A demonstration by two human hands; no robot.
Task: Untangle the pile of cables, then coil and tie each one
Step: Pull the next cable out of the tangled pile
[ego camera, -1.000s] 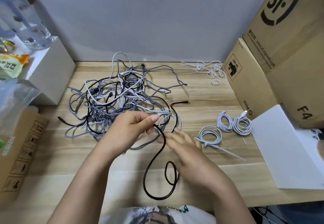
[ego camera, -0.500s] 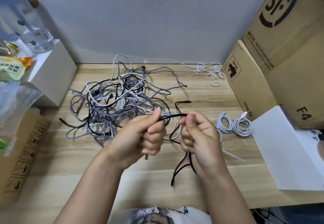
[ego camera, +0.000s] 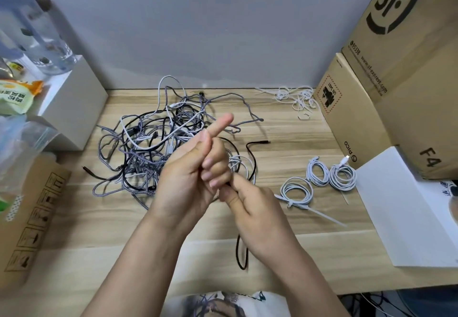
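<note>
Wooden tabletop (ego camera: 285, 247), bounded right by stacked cardboard boxes (ego camera: 406, 73) and left by a white box (ego camera: 74, 103). Largest task item: tangled cable pile (ego camera: 148, 148), grey braided, white and black strands mixed, lying left of centre and just beyond the hands. Right of the hands, three white coiled cables (ego camera: 319, 177) lie tied, one with a long zip tie tail. Loose white zip ties (ego camera: 297, 101) sit at the far edge near the boxes.

Black cable (ego camera: 250, 158): one end runs up and right to a plug lying free on the wood beyond the hands; the other part hangs down below the hands as a narrow loop toward the near edge. Long axis roughly near-to-far, passing through both hands.

Left hand (ego camera: 195, 175): raised, lower fingers curled, index finger extended; it appears to hold the black cable in its curled fingers, though the contact is hidden. Right hand (ego camera: 250, 205): just below and touching the left, fingers bent around the cable where it emerges.

Judgement: coiling of the black cable has started; the right hand, nearer the hanging slack, is best placed to feed the next turn.
</note>
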